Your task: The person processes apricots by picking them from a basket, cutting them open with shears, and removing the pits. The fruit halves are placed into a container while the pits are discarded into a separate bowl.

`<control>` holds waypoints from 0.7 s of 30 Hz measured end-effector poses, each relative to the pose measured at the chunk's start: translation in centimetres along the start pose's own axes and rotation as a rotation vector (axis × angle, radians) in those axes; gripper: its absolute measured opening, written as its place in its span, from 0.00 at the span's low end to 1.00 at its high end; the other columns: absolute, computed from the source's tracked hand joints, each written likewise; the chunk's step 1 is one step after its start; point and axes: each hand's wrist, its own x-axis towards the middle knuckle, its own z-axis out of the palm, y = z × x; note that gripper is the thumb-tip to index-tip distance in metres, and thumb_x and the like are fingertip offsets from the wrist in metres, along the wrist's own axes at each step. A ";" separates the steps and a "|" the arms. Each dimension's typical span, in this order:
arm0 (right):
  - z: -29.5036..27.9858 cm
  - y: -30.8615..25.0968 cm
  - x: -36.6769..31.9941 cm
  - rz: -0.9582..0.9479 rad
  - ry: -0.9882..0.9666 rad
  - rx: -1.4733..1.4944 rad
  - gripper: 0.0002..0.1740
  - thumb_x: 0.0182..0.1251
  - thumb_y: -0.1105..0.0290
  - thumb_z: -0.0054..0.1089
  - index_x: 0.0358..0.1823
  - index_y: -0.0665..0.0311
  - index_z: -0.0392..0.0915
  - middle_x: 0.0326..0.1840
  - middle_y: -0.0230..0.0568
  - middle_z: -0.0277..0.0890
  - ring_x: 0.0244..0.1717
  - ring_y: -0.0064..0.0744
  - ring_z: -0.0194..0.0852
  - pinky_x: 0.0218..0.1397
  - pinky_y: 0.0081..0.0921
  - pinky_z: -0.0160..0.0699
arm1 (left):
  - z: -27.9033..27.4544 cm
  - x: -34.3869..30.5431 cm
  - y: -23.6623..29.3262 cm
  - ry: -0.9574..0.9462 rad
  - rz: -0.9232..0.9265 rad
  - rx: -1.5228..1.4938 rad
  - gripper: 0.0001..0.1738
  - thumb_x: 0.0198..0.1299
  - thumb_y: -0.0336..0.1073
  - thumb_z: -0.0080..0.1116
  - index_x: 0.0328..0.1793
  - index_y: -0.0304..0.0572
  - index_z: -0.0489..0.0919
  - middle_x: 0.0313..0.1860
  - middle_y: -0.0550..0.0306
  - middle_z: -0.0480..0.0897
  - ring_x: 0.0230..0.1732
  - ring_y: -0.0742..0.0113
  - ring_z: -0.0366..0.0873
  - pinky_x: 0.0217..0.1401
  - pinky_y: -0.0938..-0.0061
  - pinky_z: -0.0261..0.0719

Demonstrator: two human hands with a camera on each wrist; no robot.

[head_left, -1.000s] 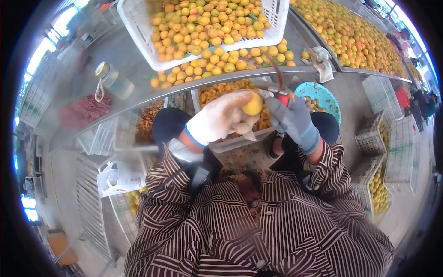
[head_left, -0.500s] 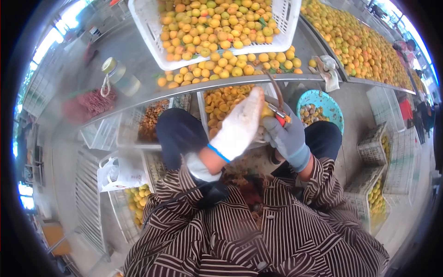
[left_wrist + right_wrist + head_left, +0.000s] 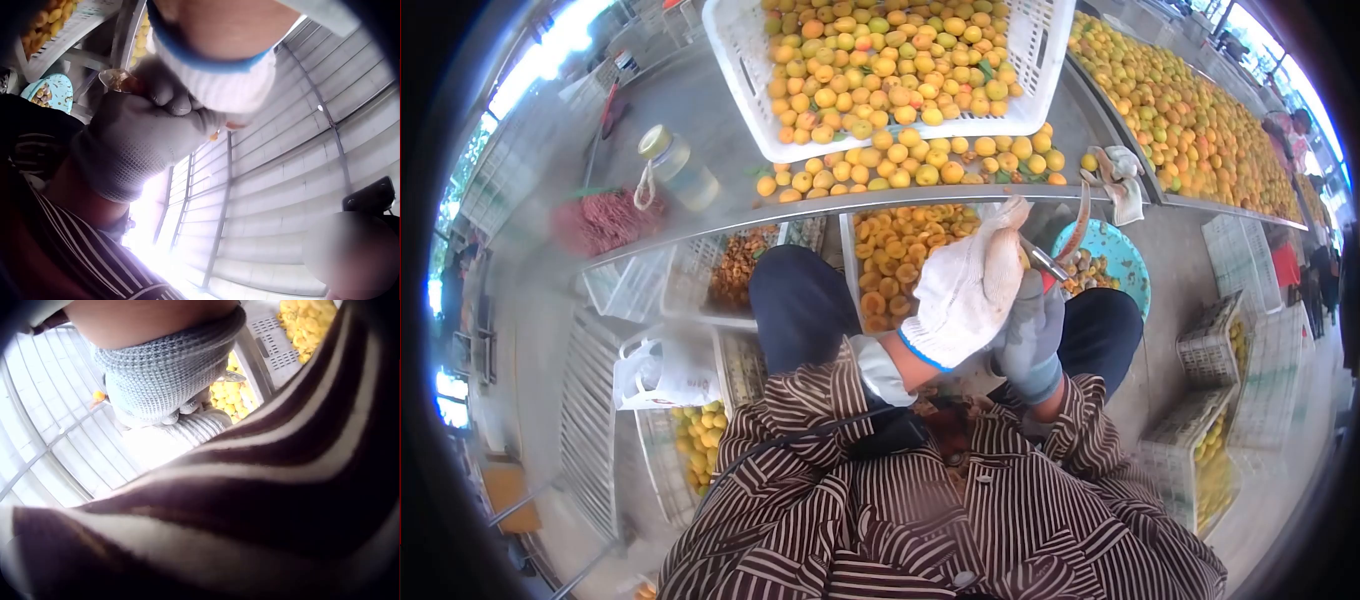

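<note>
In the head view the left hand (image 3: 970, 290), in a white glove, extends over the crate of halved yellow fruit (image 3: 890, 255). A sliver of yellow fruit (image 3: 1026, 259) shows at its fingers; the rest is hidden. Close against it, the right hand (image 3: 1032, 335), in a grey glove, grips a tool with a red part and a metal shaft (image 3: 1045, 260). A curved brownish strip (image 3: 1082, 220) rises beside the shaft. Grey fingers (image 3: 164, 94) are curled beside the white cuff in the left wrist view. From the right wrist, the grey glove (image 3: 162, 381) overlaps the white one (image 3: 184, 434).
A white crate (image 3: 750, 100) of whole fruit stands on the metal table (image 3: 730, 215), with loose fruit at its edge. A bottle (image 3: 685, 172) and red netting (image 3: 612, 222) lie left. Right are a cloth (image 3: 1122, 185), a turquoise basin (image 3: 1133, 265) and stacked crates (image 3: 1238, 255).
Both hands have shifted right in the head view. The left hand has turned, its fingers pointing up, and now hides most of the fruit. The right hand keeps its grip on the tool.
</note>
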 end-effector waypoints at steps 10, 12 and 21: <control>-0.2 1.0 0.4 -0.049 0.035 -0.093 0.26 0.80 0.51 0.41 0.61 0.67 0.70 0.50 0.34 0.77 0.44 0.19 0.77 0.44 0.20 0.78 | 0.5 0.3 -0.5 -0.028 0.052 0.166 0.21 0.73 0.42 0.42 0.61 0.36 0.77 0.56 0.40 0.82 0.55 0.43 0.81 0.58 0.63 0.79; 0.2 1.1 0.4 0.020 0.024 0.143 0.23 0.81 0.52 0.41 0.60 0.65 0.70 0.49 0.35 0.77 0.43 0.18 0.79 0.41 0.16 0.78 | 0.7 0.4 -0.9 -0.036 0.076 0.259 0.18 0.70 0.38 0.46 0.60 0.37 0.77 0.55 0.44 0.83 0.53 0.46 0.82 0.55 0.64 0.80; -1.8 1.1 1.4 0.381 -0.047 0.262 0.20 0.80 0.50 0.43 0.49 0.60 0.72 0.23 0.23 0.67 0.22 0.13 0.63 0.23 0.13 0.60 | 0.9 0.6 -2.5 -0.100 -0.041 0.214 0.19 0.70 0.41 0.46 0.59 0.38 0.77 0.55 0.43 0.82 0.53 0.43 0.80 0.56 0.61 0.78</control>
